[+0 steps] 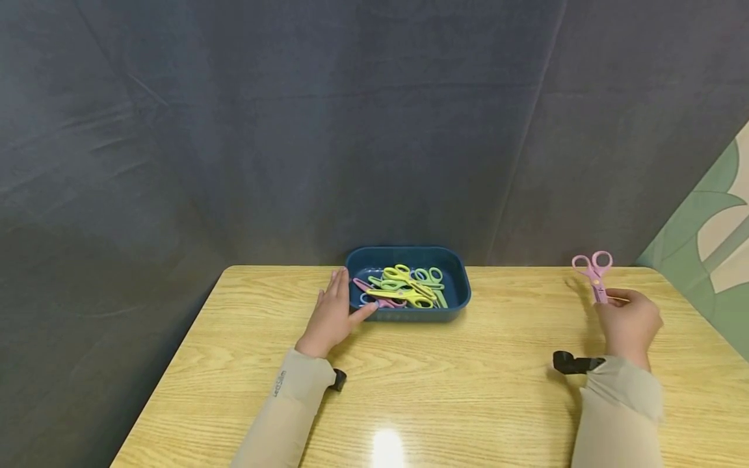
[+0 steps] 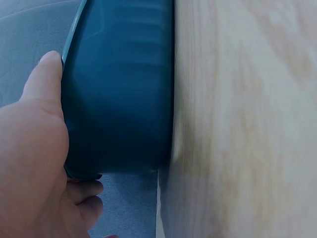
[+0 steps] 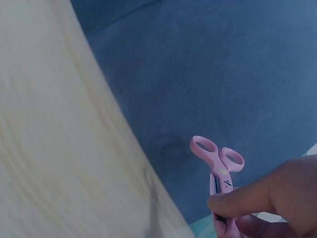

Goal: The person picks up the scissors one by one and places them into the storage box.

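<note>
A dark blue plastic tray point(image 1: 421, 315) stands at the table's far edge with several children's scissors point(image 1: 409, 286) in it, yellow, green, pink and blue. My left hand point(image 1: 332, 315) rests at the tray's left front corner, fingers straight along its left end and thumb on the front rim. In the left wrist view, the thumb point(image 2: 45, 79) lies against the rim, and some fingertips show past the tray's end. Far to the right, my right hand point(image 1: 632, 322) pinches a pair of pink scissors point(image 3: 224, 171) by the blade end, with the handle loops pointing up and away.
The light wooden table point(image 1: 468, 390) ends just behind the tray. A dark grey cloth point(image 1: 374, 130) hangs beyond that edge. At the right is a green and beige leaf-patterned surface point(image 1: 720, 260).
</note>
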Demonstrator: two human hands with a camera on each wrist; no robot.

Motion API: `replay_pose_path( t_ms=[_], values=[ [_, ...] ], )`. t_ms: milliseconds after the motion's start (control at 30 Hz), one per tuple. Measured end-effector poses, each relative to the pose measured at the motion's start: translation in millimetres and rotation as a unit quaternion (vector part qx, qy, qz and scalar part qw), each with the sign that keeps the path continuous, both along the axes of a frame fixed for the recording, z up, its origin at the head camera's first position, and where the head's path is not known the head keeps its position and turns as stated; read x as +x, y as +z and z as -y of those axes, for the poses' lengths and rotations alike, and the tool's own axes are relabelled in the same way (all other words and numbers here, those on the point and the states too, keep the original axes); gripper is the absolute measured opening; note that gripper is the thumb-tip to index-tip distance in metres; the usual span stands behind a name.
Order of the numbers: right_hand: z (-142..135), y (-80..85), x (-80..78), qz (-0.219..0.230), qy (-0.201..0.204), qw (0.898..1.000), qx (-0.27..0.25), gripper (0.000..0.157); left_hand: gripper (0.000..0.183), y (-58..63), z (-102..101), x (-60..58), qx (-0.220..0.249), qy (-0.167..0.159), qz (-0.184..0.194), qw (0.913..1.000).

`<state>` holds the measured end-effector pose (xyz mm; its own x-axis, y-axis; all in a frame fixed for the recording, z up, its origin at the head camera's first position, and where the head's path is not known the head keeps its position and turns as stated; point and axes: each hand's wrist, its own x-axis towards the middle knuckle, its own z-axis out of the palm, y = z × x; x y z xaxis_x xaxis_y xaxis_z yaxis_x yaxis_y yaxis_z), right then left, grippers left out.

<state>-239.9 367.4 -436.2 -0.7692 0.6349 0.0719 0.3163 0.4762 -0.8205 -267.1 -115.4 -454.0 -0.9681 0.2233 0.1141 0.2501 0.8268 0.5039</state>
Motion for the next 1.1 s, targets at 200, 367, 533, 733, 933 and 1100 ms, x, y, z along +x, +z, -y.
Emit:
replay_pose_path(
  t_ms=[200,367,533,733,933,1100],
  values=[
    [15.6,10.5,-4.8,-0.012,0.013,1.0,-0.01,0.043,0.102,-0.6,-0.4,-1.5,0.001,0.0,-0.001,1.0],
    [23.1,14.3,-6.7,-0.02,0.023,0.999,-0.022,0.043,0.103,-0.7,-0.7,-1.6,0.001,0.001,0.001,1.0],
    [27.8,16.7,-9.0,-0.029,0.038,0.998,-0.042,0.044,0.103,-0.6,-0.3,-1.4,0.002,0.002,0.006,1.0],
    [42.4,22.5,-12.3,-0.037,0.07,0.995,-0.056,0.043,0.102,-1.2,0.3,-1.9,0.005,0.003,0.002,1.0],
    [58.9,29.3,-14.7,-0.04,0.103,0.992,-0.056,0.043,0.102,-0.5,0.2,-1.4,0.005,0.002,0.002,1.0],
    [70.6,29.4,-18.2,-0.056,0.165,0.981,-0.085,0.043,0.101,0.9,-0.3,-0.8,0.005,0.0,0.0,1.0]
  ],
)
